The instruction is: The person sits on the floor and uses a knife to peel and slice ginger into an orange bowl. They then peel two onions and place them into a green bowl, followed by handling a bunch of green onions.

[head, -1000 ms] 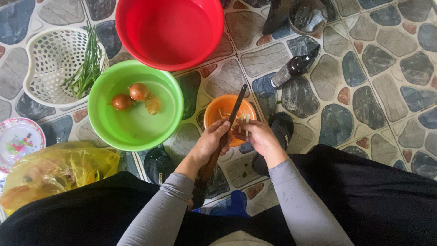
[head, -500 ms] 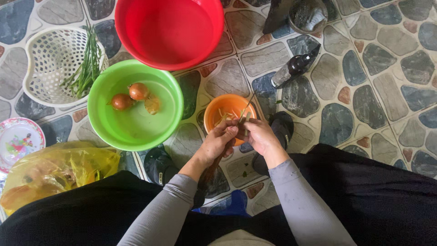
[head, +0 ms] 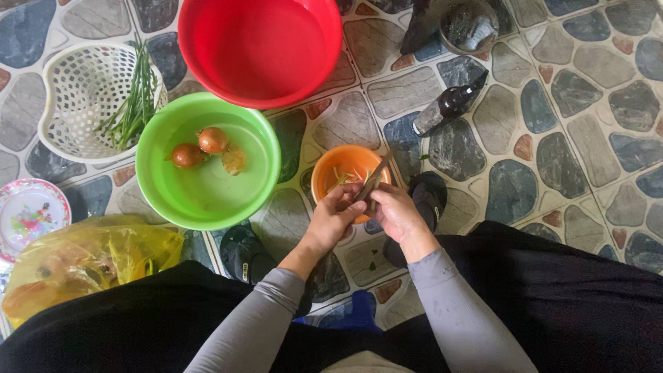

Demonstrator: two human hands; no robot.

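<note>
I crouch over the patterned stone floor (head: 594,138) with both forearms reaching forward, and my hands meet right over the near rim of the small orange bowl (head: 338,169). My left hand (head: 335,217) is clenched around the handle of a knife (head: 373,181), its blade slanting up toward one o'clock over the bowl, so that whatever I cut away drops straight in. My right hand (head: 395,213) is closed on something small pressed against the blade; it is hidden by my fingers, so I cannot tell what it is. Pale strips already lie inside the bowl, which suggests why I hold the work directly above it.

At ten o'clock from my hands sits the green basin (head: 159,190), close enough to reach. In it lie two reddish-brown onions (head: 200,146), touching or nearly so, with a loose piece of skin (head: 234,160) just beside them. Down at eight o'clock a crumpled yellow plastic bag (head: 83,259) lies by my knee, and a small flowered plate (head: 27,214) sits at nine o'clock near the frame's edge.

Farther out at eleven o'clock stands the empty red basin (head: 207,41), its rim overlapping the green one. A white plastic basket (head: 76,103) at ten o'clock holds a bundle of green stalks (head: 135,100) leaning on its rim. At one o'clock a dark bottle (head: 449,107) lies on its side.
</note>
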